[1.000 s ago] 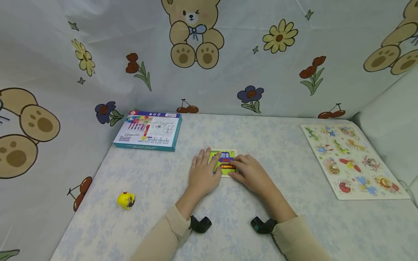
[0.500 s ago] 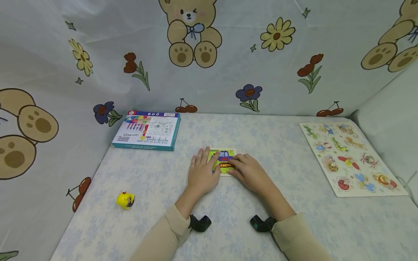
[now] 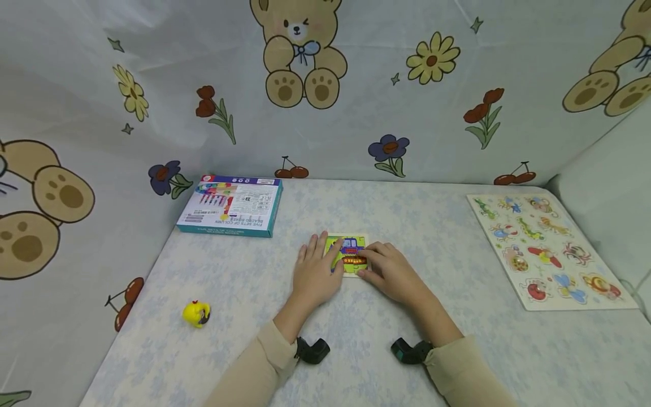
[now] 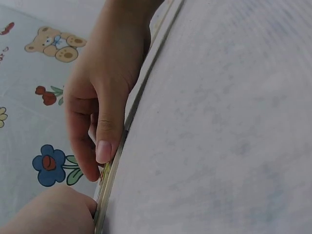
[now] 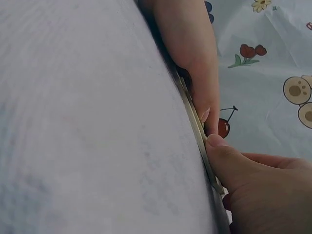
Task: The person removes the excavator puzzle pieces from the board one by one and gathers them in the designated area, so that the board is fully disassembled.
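Note:
A small square picture puzzle (image 3: 350,247) lies on the table in the head view, with a blue and orange vehicle on a lime-green ground and a pale border. My left hand (image 3: 316,272) rests flat with spread fingers over its left side, index finger and thumb reaching onto the picture. From the right, my right hand (image 3: 393,271) bends its fingers over the puzzle's right part, index fingertip and thumb closing on a puzzle piece there. That piece is mostly hidden by the fingers. The left wrist view shows the right thumb (image 4: 104,146) down at the thin board's edge.
A flat teal and white box (image 3: 231,206) lies at the back left. A yellow toy figure (image 3: 195,314) sits at the left, and a board with animal pictures (image 3: 549,251) at the right. A cloth printed with bears and flowers (image 3: 351,135) hangs behind the table.
The right fingers shift slightly on the puzzle's right part, and the orange band of the picture shows a little differently. The left hand stays in place.

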`<state>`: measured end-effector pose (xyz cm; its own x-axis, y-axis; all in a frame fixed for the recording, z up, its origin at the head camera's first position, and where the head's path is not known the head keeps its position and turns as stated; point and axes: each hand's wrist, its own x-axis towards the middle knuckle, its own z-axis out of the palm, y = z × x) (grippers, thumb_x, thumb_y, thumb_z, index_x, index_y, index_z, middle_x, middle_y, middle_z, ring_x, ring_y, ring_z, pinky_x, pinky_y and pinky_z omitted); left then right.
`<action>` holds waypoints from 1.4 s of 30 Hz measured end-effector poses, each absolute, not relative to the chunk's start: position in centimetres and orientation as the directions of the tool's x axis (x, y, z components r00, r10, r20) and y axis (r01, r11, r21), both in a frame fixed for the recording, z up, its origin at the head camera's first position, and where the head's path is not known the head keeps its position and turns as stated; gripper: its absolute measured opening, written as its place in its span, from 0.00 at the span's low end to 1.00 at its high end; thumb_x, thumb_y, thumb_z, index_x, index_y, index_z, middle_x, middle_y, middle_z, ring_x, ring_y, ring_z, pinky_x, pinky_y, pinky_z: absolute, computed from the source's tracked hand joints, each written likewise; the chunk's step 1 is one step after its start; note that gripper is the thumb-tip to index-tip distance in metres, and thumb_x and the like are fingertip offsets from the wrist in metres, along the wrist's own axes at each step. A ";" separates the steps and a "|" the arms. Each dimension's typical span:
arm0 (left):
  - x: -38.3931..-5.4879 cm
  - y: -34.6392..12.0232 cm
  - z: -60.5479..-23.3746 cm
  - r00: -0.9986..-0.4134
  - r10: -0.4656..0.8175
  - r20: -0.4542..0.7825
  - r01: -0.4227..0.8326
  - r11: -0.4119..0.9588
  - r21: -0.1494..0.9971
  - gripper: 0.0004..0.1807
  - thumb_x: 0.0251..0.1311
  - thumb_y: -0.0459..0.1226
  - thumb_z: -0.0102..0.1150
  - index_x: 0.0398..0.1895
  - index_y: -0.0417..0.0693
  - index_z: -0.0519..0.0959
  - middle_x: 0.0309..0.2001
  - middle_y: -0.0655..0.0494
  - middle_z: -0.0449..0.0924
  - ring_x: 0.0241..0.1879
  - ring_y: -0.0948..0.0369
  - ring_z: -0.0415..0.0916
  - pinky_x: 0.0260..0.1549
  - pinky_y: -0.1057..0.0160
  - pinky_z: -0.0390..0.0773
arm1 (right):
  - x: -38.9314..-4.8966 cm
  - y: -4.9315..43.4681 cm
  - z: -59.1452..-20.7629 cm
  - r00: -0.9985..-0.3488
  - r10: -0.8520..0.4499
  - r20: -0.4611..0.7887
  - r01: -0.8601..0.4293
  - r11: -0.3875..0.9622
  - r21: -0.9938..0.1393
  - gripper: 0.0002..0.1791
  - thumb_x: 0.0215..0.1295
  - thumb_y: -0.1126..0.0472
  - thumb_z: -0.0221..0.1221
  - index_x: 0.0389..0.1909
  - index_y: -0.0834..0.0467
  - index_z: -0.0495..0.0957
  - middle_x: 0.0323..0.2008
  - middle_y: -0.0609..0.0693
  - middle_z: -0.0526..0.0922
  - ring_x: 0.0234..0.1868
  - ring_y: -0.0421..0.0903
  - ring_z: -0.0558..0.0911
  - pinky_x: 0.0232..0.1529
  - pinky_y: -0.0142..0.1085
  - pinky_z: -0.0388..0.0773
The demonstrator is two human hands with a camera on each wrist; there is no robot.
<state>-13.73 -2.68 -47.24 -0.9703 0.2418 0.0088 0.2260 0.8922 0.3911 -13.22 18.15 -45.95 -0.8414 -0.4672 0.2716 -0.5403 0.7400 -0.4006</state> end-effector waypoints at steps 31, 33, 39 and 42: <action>-13.6 -2.8 -47.4 -0.976 0.218 0.021 0.206 0.882 0.424 0.31 0.72 0.54 0.37 0.77 0.69 0.56 0.81 0.55 0.43 0.81 0.52 0.36 0.78 0.47 0.38 | -12.4 24.6 -43.5 -0.980 -0.193 -0.057 -0.070 0.594 -0.801 0.17 0.66 0.56 0.64 0.54 0.54 0.76 0.41 0.52 0.84 0.29 0.44 0.70 0.27 0.33 0.68; -13.6 -2.8 -47.4 -0.976 0.219 0.021 0.207 0.881 0.425 0.31 0.72 0.54 0.37 0.77 0.69 0.56 0.81 0.55 0.43 0.81 0.52 0.36 0.78 0.47 0.38 | -12.2 26.3 -43.4 -0.982 -0.180 -0.051 -0.070 0.608 -0.791 0.18 0.67 0.55 0.63 0.54 0.55 0.76 0.42 0.53 0.84 0.28 0.43 0.70 0.27 0.33 0.68; -13.6 -2.7 -47.5 -0.975 0.221 0.030 0.213 0.880 0.425 0.30 0.72 0.54 0.38 0.77 0.68 0.58 0.81 0.54 0.43 0.81 0.51 0.36 0.78 0.47 0.38 | -11.2 30.9 -43.2 -0.993 -0.107 -0.051 -0.035 0.675 -0.737 0.20 0.69 0.51 0.61 0.58 0.55 0.74 0.45 0.55 0.83 0.30 0.40 0.73 0.28 0.32 0.71; -13.6 -2.6 -47.6 -0.974 0.223 0.030 0.214 0.880 0.425 0.30 0.72 0.54 0.38 0.77 0.68 0.57 0.81 0.54 0.43 0.81 0.52 0.36 0.78 0.47 0.38 | -10.7 32.5 -43.0 -0.996 -0.063 -0.056 -0.005 0.711 -0.703 0.22 0.70 0.49 0.59 0.59 0.54 0.73 0.45 0.55 0.83 0.31 0.40 0.73 0.28 0.32 0.71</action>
